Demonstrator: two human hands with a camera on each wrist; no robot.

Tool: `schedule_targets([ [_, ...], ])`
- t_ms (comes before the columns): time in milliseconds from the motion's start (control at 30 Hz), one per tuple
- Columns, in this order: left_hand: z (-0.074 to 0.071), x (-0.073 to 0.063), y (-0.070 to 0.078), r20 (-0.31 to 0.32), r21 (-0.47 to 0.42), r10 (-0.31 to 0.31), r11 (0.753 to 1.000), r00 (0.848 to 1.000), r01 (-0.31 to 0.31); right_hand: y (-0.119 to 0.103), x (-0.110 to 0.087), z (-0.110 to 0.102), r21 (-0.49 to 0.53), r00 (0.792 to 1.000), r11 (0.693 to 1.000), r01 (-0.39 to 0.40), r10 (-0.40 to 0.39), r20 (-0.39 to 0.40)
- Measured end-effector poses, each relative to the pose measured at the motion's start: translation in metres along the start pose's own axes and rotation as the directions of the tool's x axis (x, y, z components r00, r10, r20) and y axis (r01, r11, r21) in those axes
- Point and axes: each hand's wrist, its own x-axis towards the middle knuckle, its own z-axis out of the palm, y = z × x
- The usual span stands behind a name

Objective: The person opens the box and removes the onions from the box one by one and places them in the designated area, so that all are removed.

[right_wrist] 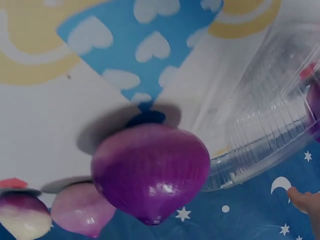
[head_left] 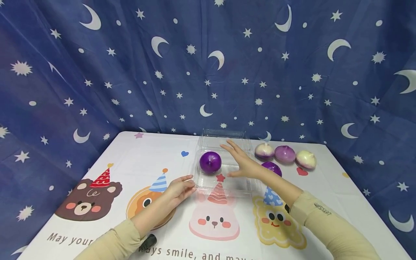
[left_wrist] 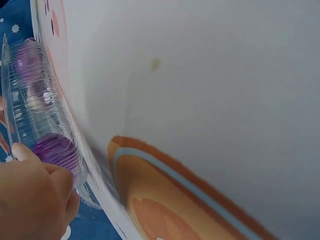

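A clear plastic clamshell box (head_left: 242, 183) stands with its lid tipped back, one dark purple onion (head_left: 210, 162) in its left half. My left hand (head_left: 178, 189) pinches the box's near left corner; in the left wrist view the thumb lies at the rim and the fingers are bent against the ribbed wall. Over the box's right half hovers my right hand (head_left: 239, 164), fingers spread and nothing in them. Another purple onion (right_wrist: 152, 170) sits just right of the box, partly hidden by my right forearm in the head view.
Farther back on the right lie a white-and-purple onion (head_left: 264, 151), a light purple onion (head_left: 285, 154) and a pale yellowish onion (head_left: 306, 160). A black object (head_left: 148, 242) is by my left sleeve. Behind the cartoon-print tablecloth (head_left: 110, 151) hangs a blue curtain (head_left: 182, 72).
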Motion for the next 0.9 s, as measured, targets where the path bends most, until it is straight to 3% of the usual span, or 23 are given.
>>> schedule_targets([
  [467, 0.002, 0.001, 0.005, 0.014, 0.0, 0.018, 1.0, 1.0, -0.018, -0.001, 0.031, 0.005, -0.061, 0.996, 0.998, -0.013, 0.018, 0.093],
  [733, 0.0, -0.002, 0.001, 0.005, -0.001, 0.004, 1.0, 1.0, -0.004, -0.004, 0.037, 0.016, -0.072, 0.97, 0.997, -0.02, 0.036, 0.239],
  [900, 0.0, -0.001, 0.0, 0.006, 0.009, 0.002, 1.0, 1.0, -0.002, -0.005, 0.04, 0.021, -0.088, 0.971, 0.996, -0.019, 0.039, 0.234],
])
